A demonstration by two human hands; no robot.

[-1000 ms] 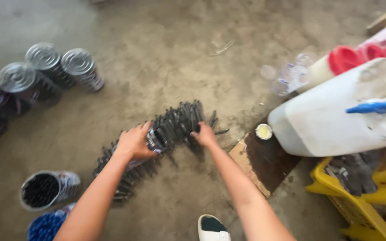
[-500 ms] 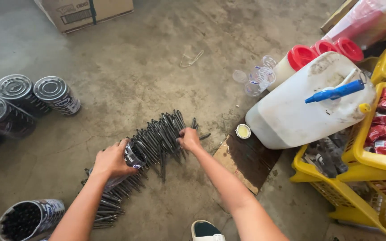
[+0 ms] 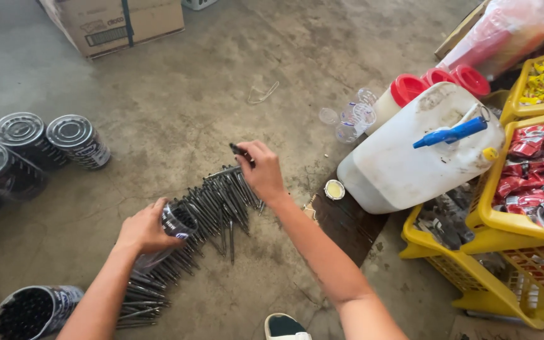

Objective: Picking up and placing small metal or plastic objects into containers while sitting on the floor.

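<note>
A long heap of black pens [image 3: 212,208] lies spread across the concrete floor. My left hand [image 3: 143,228] grips a clear plastic jar [image 3: 174,223] tipped on its side, its mouth toward the heap. Past the far end of the pile, my right hand [image 3: 262,170] pinches one black pen [image 3: 240,151] and holds it just above the floor. More pens trail from under the left forearm toward the near left.
Several lidded jars [image 3: 33,148] stand at the left, and an open jar full of pens [image 3: 29,311] at the near left. A white jug [image 3: 410,157], red-capped containers [image 3: 439,82] and yellow baskets [image 3: 511,208] of packets crowd the right. A cardboard box [image 3: 114,22] is at the far edge.
The pens have fanned out wider on the floor. My right hand has lifted off the pile and now holds one pen. My left hand has stayed on the jar.
</note>
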